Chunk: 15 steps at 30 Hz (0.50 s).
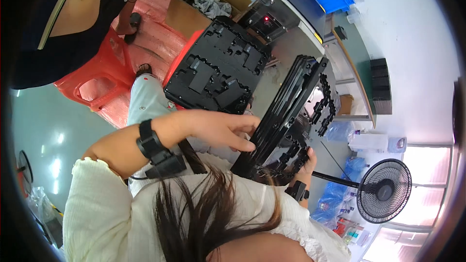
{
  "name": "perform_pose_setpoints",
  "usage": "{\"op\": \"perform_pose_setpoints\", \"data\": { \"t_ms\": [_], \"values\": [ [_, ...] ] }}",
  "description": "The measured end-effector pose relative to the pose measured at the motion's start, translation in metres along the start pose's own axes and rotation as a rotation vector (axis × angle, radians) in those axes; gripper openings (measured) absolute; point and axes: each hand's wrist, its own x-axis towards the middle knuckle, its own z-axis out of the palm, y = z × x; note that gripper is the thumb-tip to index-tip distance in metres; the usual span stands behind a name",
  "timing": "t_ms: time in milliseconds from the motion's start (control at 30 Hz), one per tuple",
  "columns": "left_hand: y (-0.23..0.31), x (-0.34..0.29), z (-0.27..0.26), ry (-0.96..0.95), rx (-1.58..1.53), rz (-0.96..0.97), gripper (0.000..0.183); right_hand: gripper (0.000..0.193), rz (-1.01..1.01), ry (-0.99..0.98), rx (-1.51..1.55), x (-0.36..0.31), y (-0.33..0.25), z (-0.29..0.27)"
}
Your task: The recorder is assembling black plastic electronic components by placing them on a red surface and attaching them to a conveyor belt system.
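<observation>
Tilted up in front of my body is a stack of thin black plastic trays (276, 121), its layered edges turned toward me and cut-out shapes along its right side. My left hand (225, 128) presses its fingers against the left face of the stack, some fingertips hidden behind the edge. My right hand (307, 162) grips the lower right side, mostly covered by the trays. Beyond my left hand lies a black moulded tray (218, 70) with several recesses and flat black pieces in it, on top of something red.
A red plastic stool (94, 85) and another person's arm (80, 7) are at the left. An open cardboard box (182, 12) with plastic wrap stands behind the moulded tray. A metal machine (296, 36) with a red light is at the back. At the right stands a black fan (383, 191).
</observation>
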Motion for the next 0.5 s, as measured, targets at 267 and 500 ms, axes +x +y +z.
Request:
{"op": "perform_pose_setpoints", "data": {
  "t_ms": [267, 500],
  "values": [
    [0.035, 0.005, -0.06, 0.34, 0.437, -0.282, 0.027, 0.055, -0.049, -0.021, -0.018, 0.0, 0.016, 0.037],
    [0.0, -0.003, -0.082, 0.383, 1.731, -0.043, 0.048, 0.03, -0.106, 0.072, -0.182, -0.015, 0.013, 0.06]
  ]
}}
